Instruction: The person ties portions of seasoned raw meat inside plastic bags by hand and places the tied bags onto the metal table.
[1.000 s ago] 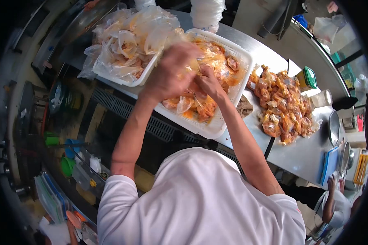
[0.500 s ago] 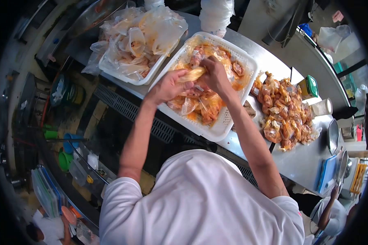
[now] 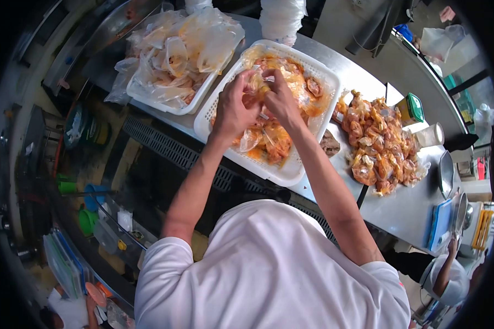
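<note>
A white perforated basket (image 3: pixel 297 176) lies before me, with orange-stained plastic bags of meat (image 3: pixel 275 143) inside. Over its middle, my left hand (image 3: pixel 237 104) and my right hand (image 3: pixel 281 97) are close together, both pinching the gathered top of a clear plastic bag (image 3: pixel 256 82). Part of that bag is hidden behind my fingers. To the left, a white tray (image 3: pixel 195 102) is heaped with crumpled, stained plastic bags (image 3: pixel 173 57). Knotted bags of meat (image 3: pixel 380 143) form a pile on the metal table to the right.
Stacked clear containers (image 3: pixel 280 19) stand behind the basket. Right of the pile are a green-lidded tub (image 3: pixel 413 108), a white cup (image 3: pixel 432 135) and a metal pan (image 3: pixel 446 174). One person (image 3: pixel 447 277) is at the lower right, another (image 3: pixel 71 310) at the lower left.
My left hand has moved up and right from the stretched, twisted bag neck to meet my right hand. The twisted length between them no longer shows.
</note>
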`<action>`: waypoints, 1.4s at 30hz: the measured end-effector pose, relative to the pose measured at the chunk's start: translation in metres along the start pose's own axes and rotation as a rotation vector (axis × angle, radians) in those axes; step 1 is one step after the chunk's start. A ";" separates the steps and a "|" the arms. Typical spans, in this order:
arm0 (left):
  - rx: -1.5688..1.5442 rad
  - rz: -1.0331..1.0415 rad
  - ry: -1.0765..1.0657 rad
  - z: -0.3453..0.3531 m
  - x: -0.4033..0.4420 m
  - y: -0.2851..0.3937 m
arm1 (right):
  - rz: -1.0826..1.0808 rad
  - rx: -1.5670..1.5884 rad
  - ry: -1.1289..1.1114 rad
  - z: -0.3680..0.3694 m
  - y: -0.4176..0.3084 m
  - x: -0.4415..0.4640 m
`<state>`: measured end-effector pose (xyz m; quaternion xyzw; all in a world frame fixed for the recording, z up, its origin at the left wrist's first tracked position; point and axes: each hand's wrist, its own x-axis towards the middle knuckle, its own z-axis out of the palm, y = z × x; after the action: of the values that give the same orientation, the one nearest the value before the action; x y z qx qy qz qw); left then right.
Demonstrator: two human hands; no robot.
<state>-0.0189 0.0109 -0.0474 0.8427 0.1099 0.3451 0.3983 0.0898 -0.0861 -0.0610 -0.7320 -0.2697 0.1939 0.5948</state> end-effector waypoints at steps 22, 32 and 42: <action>-0.188 0.101 -0.288 0.078 -0.003 0.018 | -0.232 -0.311 0.303 -0.078 0.036 -0.080; -0.269 -0.062 -0.378 0.086 -0.013 0.039 | -0.079 -0.561 0.671 -0.171 0.073 -0.100; 0.332 -0.301 -0.522 0.074 0.040 -0.138 | -0.152 -0.300 0.270 -0.100 0.042 -0.053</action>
<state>0.0728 0.0759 -0.1635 0.9302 0.1824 0.0325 0.3168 0.1155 -0.2023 -0.0825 -0.8091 -0.2680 0.0064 0.5230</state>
